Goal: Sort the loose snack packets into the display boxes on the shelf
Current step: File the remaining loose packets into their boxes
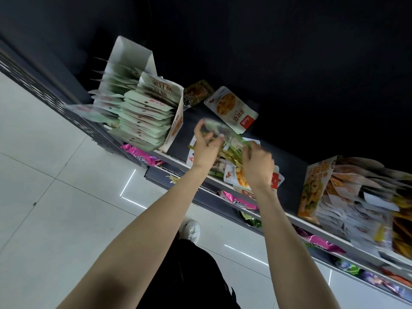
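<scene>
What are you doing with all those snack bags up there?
A person is sorting snacks on a shop shelf. The left hand and right hand together hold a blurry green packet over a loose pile. A box of green packets stands to the left, an orange box to the right.

Pale green packets fill the white box upper left; a white pouch shows orange food; pink bags below; orange box at right.
</scene>
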The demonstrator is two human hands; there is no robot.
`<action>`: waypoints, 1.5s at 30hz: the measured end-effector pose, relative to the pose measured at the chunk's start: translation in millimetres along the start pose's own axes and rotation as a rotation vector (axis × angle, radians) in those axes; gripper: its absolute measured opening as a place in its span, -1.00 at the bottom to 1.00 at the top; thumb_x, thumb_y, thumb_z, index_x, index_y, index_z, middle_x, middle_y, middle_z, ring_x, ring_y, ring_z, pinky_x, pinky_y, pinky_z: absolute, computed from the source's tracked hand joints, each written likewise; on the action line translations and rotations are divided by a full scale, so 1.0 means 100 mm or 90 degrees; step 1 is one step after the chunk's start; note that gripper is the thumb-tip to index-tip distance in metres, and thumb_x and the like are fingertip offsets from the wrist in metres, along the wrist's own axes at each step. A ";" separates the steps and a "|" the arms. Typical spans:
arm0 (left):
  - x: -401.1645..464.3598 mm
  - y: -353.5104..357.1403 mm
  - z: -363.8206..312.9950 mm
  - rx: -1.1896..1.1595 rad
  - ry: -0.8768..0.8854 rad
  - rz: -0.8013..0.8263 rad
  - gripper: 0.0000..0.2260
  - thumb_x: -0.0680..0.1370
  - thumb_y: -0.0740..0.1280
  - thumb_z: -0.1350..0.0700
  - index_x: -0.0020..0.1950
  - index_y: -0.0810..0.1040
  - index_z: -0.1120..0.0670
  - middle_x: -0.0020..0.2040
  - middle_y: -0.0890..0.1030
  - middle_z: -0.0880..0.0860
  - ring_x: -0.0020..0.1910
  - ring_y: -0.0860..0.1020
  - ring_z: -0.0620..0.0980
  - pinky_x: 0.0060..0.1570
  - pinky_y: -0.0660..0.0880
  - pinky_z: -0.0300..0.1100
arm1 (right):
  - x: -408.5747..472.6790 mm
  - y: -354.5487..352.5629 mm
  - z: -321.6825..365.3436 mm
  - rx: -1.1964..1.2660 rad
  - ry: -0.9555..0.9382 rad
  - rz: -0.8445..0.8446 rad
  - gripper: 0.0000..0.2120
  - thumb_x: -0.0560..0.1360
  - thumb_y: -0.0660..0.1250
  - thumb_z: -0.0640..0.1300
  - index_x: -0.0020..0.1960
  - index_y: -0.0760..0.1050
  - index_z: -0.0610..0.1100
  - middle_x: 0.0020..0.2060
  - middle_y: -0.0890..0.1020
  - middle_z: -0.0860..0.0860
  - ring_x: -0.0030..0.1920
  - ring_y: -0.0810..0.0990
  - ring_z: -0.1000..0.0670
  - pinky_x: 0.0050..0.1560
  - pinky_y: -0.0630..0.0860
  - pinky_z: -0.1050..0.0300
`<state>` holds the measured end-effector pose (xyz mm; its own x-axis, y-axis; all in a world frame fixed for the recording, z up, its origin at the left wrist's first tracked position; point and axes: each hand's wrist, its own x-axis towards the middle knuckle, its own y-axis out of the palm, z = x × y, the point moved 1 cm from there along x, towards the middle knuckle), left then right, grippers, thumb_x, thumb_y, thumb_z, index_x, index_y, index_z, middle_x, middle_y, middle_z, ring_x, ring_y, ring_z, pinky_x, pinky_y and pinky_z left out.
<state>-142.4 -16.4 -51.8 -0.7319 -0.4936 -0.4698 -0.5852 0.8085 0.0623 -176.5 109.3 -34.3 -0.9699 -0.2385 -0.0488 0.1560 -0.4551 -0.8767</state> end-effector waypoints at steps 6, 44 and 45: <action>-0.47 -0.37 -0.57 -0.040 0.037 0.142 -0.55 0.52 0.37 0.12 0.37 0.33 -0.02 0.14 0.55 -0.05 0.01 0.56 -0.15 -0.01 0.50 -0.29 | -0.42 -0.57 0.37 0.689 0.272 0.140 -0.86 0.58 0.26 -0.10 0.01 0.59 -0.07 -0.03 0.65 -0.12 -0.07 0.62 -0.06 -0.04 0.51 0.05; 0.64 -2.42 -1.52 0.838 0.536 -0.086 -0.84 0.54 0.29 0.12 0.11 0.54 0.09 0.05 0.57 0.05 0.08 0.49 0.06 -0.05 0.47 -0.10 | 0.66 -0.46 2.82 0.367 -0.216 -0.232 -0.80 0.53 0.21 -0.30 -0.03 0.62 -0.20 -0.14 0.69 0.02 -0.18 0.67 0.08 -0.18 0.62 0.10; 0.65 -2.42 -1.51 0.836 0.537 -0.082 -0.86 0.55 0.29 0.12 0.07 0.57 0.07 0.04 0.58 0.03 0.04 0.51 0.05 -0.11 0.48 -0.11 | 0.65 -0.45 2.82 0.362 -0.219 -0.235 -0.81 0.53 0.22 -0.30 -0.02 0.62 -0.21 -0.15 0.69 0.00 -0.19 0.67 0.07 -0.16 0.60 0.14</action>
<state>-101.0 -292.5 36.1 -0.9423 -0.2455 0.2275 -0.2845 0.2296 -0.9308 -194.1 -128.1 136.6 -0.8792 -0.1971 0.4338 -0.0045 -0.9070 -0.4211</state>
